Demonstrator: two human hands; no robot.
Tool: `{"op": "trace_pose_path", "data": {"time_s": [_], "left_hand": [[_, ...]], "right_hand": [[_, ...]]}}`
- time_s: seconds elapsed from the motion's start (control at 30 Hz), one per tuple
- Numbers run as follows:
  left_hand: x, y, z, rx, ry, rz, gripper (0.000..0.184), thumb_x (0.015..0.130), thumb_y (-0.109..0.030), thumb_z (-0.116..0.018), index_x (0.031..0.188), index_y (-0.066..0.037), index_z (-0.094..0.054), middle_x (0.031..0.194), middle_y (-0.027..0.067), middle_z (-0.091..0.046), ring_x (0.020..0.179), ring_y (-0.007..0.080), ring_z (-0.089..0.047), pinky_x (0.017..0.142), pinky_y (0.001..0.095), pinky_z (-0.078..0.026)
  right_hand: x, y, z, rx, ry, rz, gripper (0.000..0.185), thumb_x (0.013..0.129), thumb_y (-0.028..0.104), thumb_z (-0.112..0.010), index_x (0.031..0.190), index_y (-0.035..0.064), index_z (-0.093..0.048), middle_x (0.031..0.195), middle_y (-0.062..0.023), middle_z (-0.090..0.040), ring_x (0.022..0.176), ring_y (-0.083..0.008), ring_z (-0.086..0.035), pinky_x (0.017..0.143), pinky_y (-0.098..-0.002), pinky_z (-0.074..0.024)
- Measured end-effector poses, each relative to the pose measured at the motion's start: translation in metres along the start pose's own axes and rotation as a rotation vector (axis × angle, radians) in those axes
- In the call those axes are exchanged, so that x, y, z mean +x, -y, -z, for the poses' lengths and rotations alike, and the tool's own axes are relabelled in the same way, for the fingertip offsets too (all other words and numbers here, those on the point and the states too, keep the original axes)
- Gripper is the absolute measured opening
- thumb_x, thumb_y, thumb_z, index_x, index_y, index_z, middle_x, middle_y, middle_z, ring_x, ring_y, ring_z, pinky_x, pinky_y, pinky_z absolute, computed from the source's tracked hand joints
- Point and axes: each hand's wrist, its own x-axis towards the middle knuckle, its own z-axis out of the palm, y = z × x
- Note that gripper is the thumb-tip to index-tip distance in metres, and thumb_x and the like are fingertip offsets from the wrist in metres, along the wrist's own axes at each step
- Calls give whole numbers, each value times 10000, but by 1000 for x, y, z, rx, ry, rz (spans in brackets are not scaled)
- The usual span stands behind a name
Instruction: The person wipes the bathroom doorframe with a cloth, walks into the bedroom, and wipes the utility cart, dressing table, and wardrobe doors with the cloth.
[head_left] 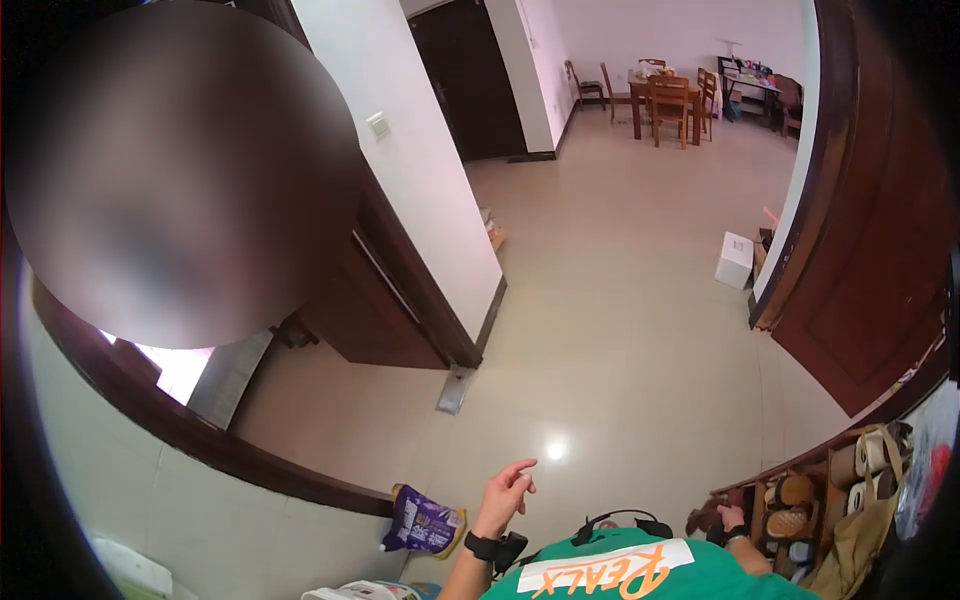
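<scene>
My left hand (507,499) is raised over the tiled floor with its index finger stretched out and the others loosely bent, holding nothing. A dark band with a small device is around that wrist. On the other side, my right hand (734,518) grips a dark brown shoe (706,519) beside the wooden shoe rack (833,490). Its fingers are partly hidden, and the shoe's outline is not sharp. Brown sandals (792,507) and light shoes (872,452) sit in the rack's compartments. An olive cloth bag (860,535) hangs over the rack's near end.
A purple packet (425,523) stands on the floor by the left wall. Doors are at left (385,290) and right (865,230). A white box (735,260) sits by the right doorway. Further back are a dining table (640,90) and chairs. A blurred circle covers the upper left.
</scene>
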Motion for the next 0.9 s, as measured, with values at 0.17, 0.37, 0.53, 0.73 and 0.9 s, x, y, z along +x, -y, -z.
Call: {"op": "trace_pose_path", "data": {"time_s": [0.17, 0.37, 0.53, 0.73, 0.9], "left_hand": [[23, 7, -2, 12, -16, 56, 313, 910, -159, -525, 1200, -49, -563, 741, 8, -574, 470, 38, -441, 418, 192, -407], [77, 9, 25, -29, -122, 89, 320, 904, -156, -526, 1203, -48, -560, 752, 14, -581, 473, 40, -438, 404, 200, -401], [159, -19, 75, -52, -220, -8, 345, 894, -173, -548, 1209, -32, -553, 796, 31, -604, 474, 47, -445, 411, 204, -411], [270, -130, 157, 85, -333, -230, 354, 880, -124, -545, 1219, -23, -553, 1003, 40, -635, 576, 68, -525, 443, 212, -433], [376, -247, 198, 490, -495, -589, 382, 845, -32, -512, 1226, -9, -532, 1188, 119, -576, 932, 192, -599, 690, 272, -518]], "right_hand": [[33, 83, -16, 207, 161, 12, 300, 809, 158, -600, 1015, -61, -607, 936, -123, -635, 803, -242, -627, 685, -378, -507], [61, 126, -73, 146, 141, 0, 349, 828, 191, -604, 1043, -84, -598, 977, -135, -637, 810, -251, -624, 684, -376, -497], [98, 128, -104, -21, -50, -59, 342, 824, 184, -579, 997, -111, -598, 965, -165, -634, 833, -252, -600, 747, -357, -479], [111, 189, -127, 224, -165, -154, 251, 795, 58, -571, 960, -131, -583, 862, -182, -633, 766, -319, -641, 669, -410, -542], [144, 224, -154, 385, -168, -111, 317, 812, 81, -553, 1058, -118, -551, 949, -214, -627, 805, -353, -650, 701, -433, -563]]}}
